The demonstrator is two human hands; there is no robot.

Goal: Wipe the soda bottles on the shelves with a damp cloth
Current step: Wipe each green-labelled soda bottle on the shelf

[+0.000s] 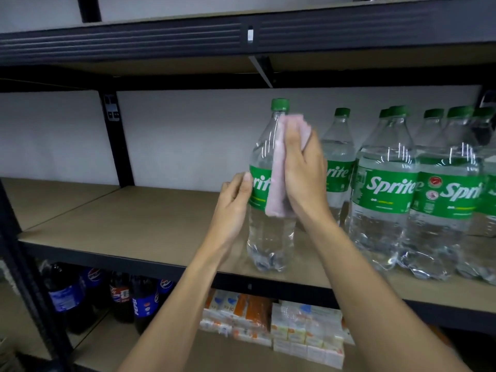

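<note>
A clear Sprite bottle (264, 229) with a green cap and green label stands upright near the front edge of the middle shelf (150, 224). My right hand (303, 173) presses a pale pink cloth (279, 181) flat against the bottle's right side, from the neck down past the label. My left hand (236, 202) holds the bottle's left side at the label, thumb on the green band. Several more Sprite bottles (386, 194) stand in a group to the right on the same shelf.
The shelf's left part is bare board, with a black upright post (118, 140) behind. An upper shelf (241, 36) hangs overhead. Below stand dark Pepsi bottles (142, 304) at left and wrapped packs of small cartons (295, 326) at centre.
</note>
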